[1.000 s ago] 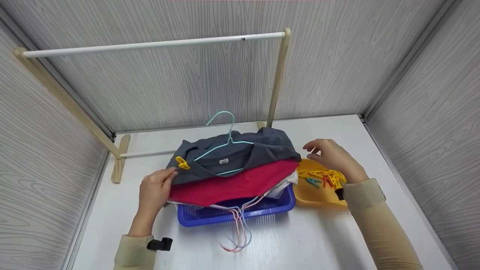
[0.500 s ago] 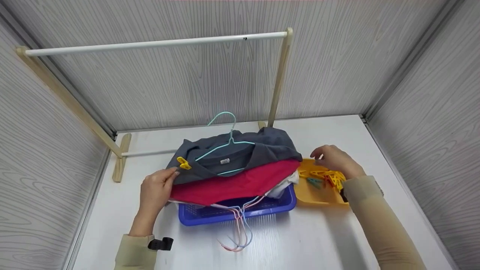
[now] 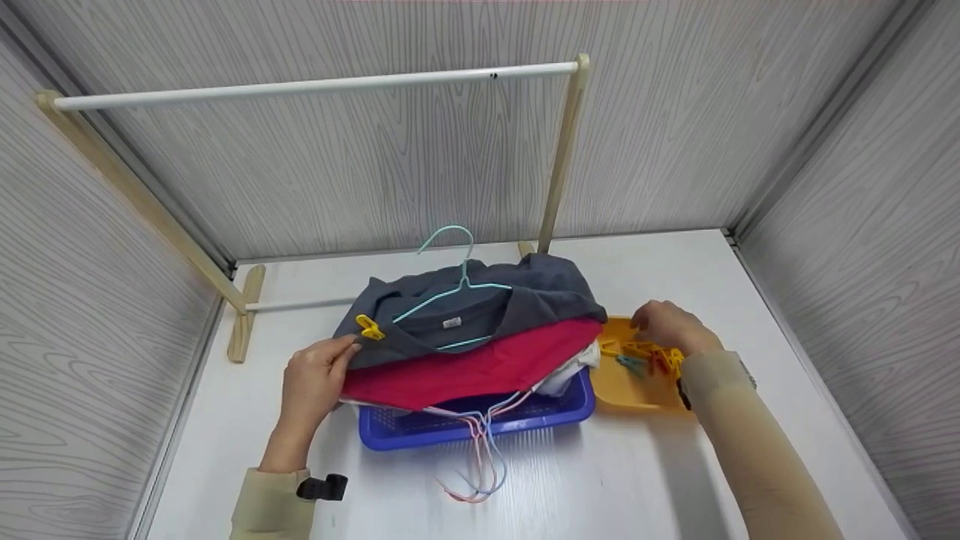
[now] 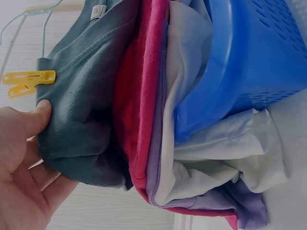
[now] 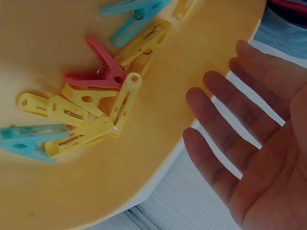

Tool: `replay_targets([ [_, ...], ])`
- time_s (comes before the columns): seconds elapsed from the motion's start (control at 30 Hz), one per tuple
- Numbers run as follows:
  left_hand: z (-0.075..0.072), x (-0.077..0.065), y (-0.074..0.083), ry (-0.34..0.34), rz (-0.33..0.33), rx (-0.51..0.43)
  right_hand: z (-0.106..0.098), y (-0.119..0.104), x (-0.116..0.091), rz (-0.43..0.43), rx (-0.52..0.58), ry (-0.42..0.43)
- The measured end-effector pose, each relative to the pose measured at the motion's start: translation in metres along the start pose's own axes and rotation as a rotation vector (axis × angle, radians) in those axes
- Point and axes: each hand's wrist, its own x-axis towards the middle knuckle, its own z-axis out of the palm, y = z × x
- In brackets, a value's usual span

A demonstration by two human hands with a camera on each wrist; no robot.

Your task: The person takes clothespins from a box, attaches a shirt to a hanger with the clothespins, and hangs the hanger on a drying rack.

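A dark grey shirt point(image 3: 555, 300) lies on top of a pile, with a light-green hanger point(image 3: 466, 282) inside its neck. One yellow clothespin point(image 3: 370, 327) clips its left shoulder to the hanger. Just below that clothespin my left hand point(image 3: 313, 375) pinches the shirt's edge, thumb in front and fingers behind, as the left wrist view shows. My right hand point(image 3: 671, 328) is over the back of an orange tray point(image 3: 637, 401), holding nothing, its fingers apart in the right wrist view. Yellow, teal and red clothespins point(image 5: 98, 72) lie in the tray near the fingertips.
Under the grey shirt are a red garment point(image 3: 465, 371) and pale garments point(image 4: 225, 143) on a blue basket point(image 3: 480, 431). Pink and blue hanger hooks point(image 3: 480, 480) stick out in front. A drying rack with a white bar point(image 3: 315, 88) stands behind.
My right hand has lowered from beside the shirt to the orange tray, moving right and toward me. My left hand keeps its hold on the grey shirt.
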Motion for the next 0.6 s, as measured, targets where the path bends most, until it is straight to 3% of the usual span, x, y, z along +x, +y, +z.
replay_targets([
  [0.27,0.000,0.000,0.001,-0.039,-0.069,-0.034,0.013,0.010,0.007,0.007,-0.045,-0.129],
  [0.43,-0.001,0.000,0.001,-0.034,-0.063,-0.030,0.023,0.011,0.003,0.105,0.119,-0.180],
  [0.6,-0.001,0.000,0.001,-0.025,-0.052,-0.032,0.024,0.000,-0.016,0.222,0.332,-0.137],
])
